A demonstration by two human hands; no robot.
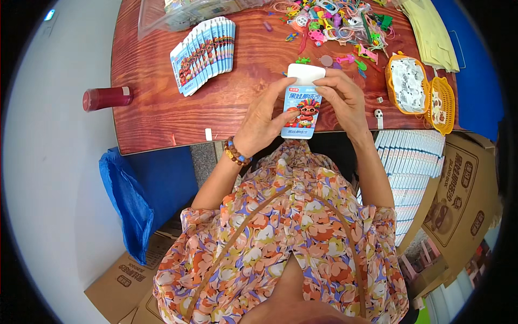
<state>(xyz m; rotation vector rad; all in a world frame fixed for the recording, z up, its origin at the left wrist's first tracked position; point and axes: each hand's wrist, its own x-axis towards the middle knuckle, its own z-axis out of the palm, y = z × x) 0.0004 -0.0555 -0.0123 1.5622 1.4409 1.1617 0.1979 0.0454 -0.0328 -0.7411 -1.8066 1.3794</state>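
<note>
A small light-blue cardboard box [304, 112] with a colourful cartoon figure on its front is held up at the table's near edge. Its white top flap [306, 73] stands raised. My left hand [268, 112] grips the box by its left side, thumb across the front. At the upper right corner, my right hand [343, 100] has its fingers and thumb closed on the box by the flap. What is inside the box cannot be seen. To the left on the table, a fanned row of matching light-blue boxes [206, 53] lies overlapping.
Small colourful plastic toys [340, 24] are heaped at the back. Yellow baskets [389, 81] with white packets and small pieces stand at right, near yellow sheets [429, 35]. A red bottle [108, 99] lies at the left edge. Below right, a carton [458, 189] stands beside packed boxes [404, 167].
</note>
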